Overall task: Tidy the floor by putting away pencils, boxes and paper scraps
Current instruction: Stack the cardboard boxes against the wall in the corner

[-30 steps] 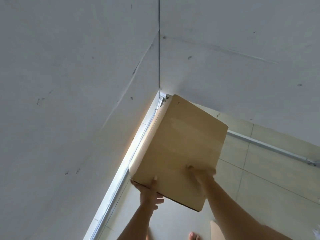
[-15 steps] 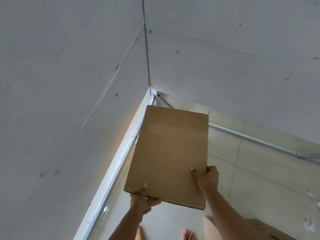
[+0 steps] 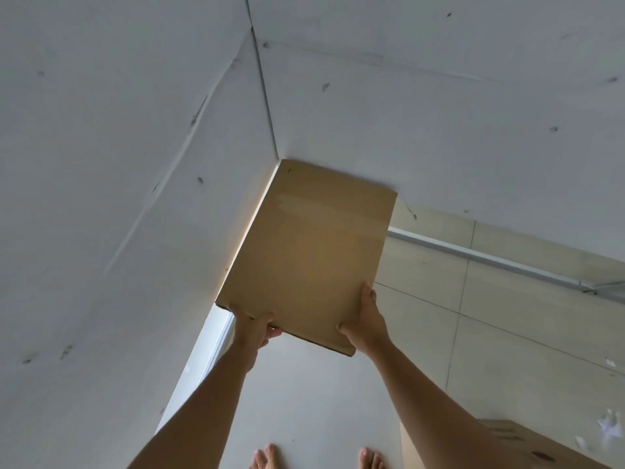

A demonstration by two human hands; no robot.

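Two hands, we grip box by near edge: left hand clamps left corner, right hand right corner. Box long axis points away into wall corner, above floor.

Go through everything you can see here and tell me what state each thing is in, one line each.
Cardboard box: closed, held off the floor, tilted, far end in the wall corner.
Left hand: grip closed on the box's near left corner.
Right hand: grip closed on the box's near right corner.
Second cardboard box: on the floor at lower right, partly out of frame.
Paper scraps: scattered loose on the floor tiles at right.
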